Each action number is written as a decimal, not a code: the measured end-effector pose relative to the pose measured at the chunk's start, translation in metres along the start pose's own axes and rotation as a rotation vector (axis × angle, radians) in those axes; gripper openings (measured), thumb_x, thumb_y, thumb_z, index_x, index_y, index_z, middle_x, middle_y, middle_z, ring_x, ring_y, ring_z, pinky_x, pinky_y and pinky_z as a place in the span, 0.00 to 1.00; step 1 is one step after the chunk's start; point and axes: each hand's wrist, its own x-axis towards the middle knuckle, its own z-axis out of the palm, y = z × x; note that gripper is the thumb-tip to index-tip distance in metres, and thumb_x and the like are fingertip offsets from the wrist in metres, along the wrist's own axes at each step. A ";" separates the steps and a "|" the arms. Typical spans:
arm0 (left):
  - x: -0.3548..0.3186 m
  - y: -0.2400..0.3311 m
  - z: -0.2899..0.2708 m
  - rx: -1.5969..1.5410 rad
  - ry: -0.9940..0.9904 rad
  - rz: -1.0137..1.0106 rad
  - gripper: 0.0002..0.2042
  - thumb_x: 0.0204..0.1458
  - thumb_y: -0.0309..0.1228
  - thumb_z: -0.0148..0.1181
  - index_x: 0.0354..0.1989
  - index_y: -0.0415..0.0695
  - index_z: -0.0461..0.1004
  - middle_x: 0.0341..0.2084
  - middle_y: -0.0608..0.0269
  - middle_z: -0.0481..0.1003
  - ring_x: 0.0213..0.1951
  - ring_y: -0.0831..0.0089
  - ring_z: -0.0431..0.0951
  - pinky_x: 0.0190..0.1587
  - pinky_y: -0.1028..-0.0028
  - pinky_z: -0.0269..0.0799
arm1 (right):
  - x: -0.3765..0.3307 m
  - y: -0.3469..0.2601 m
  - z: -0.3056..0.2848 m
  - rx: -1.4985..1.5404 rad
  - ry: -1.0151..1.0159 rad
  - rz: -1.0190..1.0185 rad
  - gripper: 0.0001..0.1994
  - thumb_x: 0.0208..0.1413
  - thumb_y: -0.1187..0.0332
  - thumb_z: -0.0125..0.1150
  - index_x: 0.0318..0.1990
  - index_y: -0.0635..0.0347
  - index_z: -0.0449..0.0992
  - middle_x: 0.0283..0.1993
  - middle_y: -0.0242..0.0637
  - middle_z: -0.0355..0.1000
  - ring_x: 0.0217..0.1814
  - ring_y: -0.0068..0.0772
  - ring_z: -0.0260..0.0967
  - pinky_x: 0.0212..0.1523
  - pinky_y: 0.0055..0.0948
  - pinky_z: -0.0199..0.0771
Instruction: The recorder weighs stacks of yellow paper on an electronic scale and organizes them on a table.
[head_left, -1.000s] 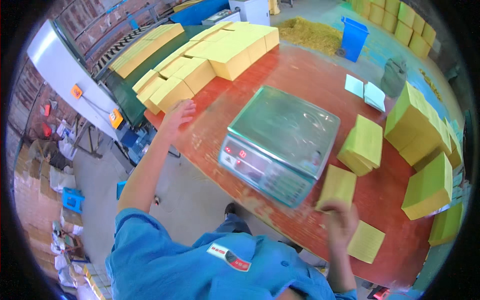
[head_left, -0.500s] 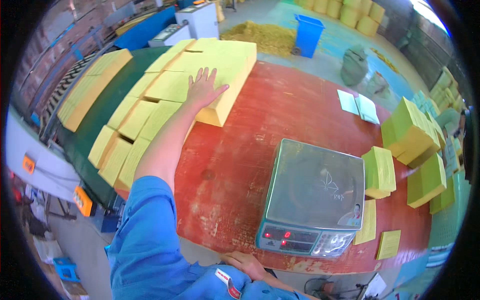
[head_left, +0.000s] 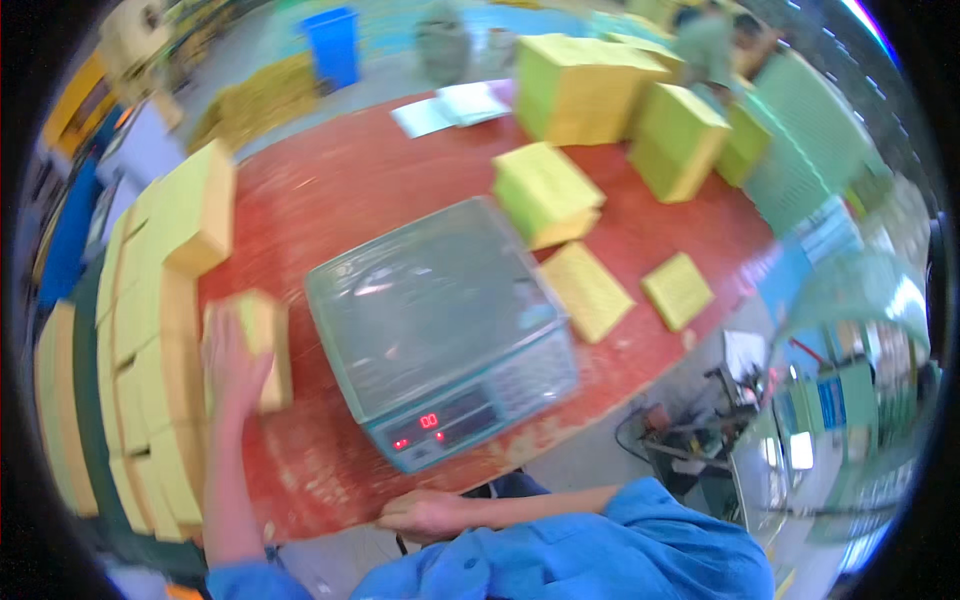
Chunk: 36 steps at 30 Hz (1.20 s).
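Left of the scale [head_left: 440, 330], my left hand [head_left: 232, 362] fingers grip a yellow block [head_left: 262, 345]; right hand [head_left: 425, 515] rests loose at tabletop [head_left: 340, 190] edge; next: lift block onto scale pan w/ care.

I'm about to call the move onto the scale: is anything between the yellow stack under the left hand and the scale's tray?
Nothing visible. The left hand lies on the yellow stack, which sits on the red table just left of the scale. Only bare table separates them, and the tray looks bare.

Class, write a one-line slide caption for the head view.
Left hand on a yellow block beside a grey digital scale.
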 end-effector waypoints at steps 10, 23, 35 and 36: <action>-0.249 0.105 -0.096 -0.031 -0.002 0.058 0.48 0.40 0.50 0.67 0.71 0.47 0.52 0.70 0.37 0.43 0.69 0.40 0.45 0.68 0.49 0.45 | -0.056 0.038 0.072 1.641 -0.112 0.748 0.31 0.63 0.55 0.51 0.71 0.48 0.50 0.72 0.27 0.52 0.72 0.29 0.50 0.63 0.47 0.58; -0.368 0.127 -0.070 -1.747 0.269 -0.689 0.29 0.57 0.40 0.54 0.65 0.40 0.59 0.61 0.54 0.63 0.59 0.60 0.67 0.59 0.60 0.65 | -0.065 -0.052 -0.029 0.554 -0.070 0.060 0.29 0.60 0.55 0.56 0.65 0.61 0.61 0.63 0.48 0.64 0.65 0.43 0.61 0.64 0.39 0.61; -0.128 0.251 -0.090 -2.726 0.021 0.009 0.36 0.59 0.63 0.30 0.68 0.50 0.55 0.65 0.52 0.59 0.64 0.53 0.62 0.64 0.49 0.60 | -0.009 -0.120 -0.281 -0.637 0.604 -0.242 0.32 0.42 0.67 0.69 0.59 0.53 0.68 0.61 0.52 0.65 0.62 0.67 0.59 0.64 0.54 0.60; -0.108 0.255 -0.079 -2.893 -0.117 0.162 0.37 0.59 0.64 0.29 0.68 0.50 0.55 0.65 0.52 0.59 0.64 0.52 0.62 0.63 0.48 0.60 | -0.001 -0.113 -0.295 -0.662 0.604 -0.257 0.32 0.42 0.67 0.69 0.59 0.53 0.68 0.61 0.52 0.65 0.62 0.67 0.59 0.64 0.54 0.60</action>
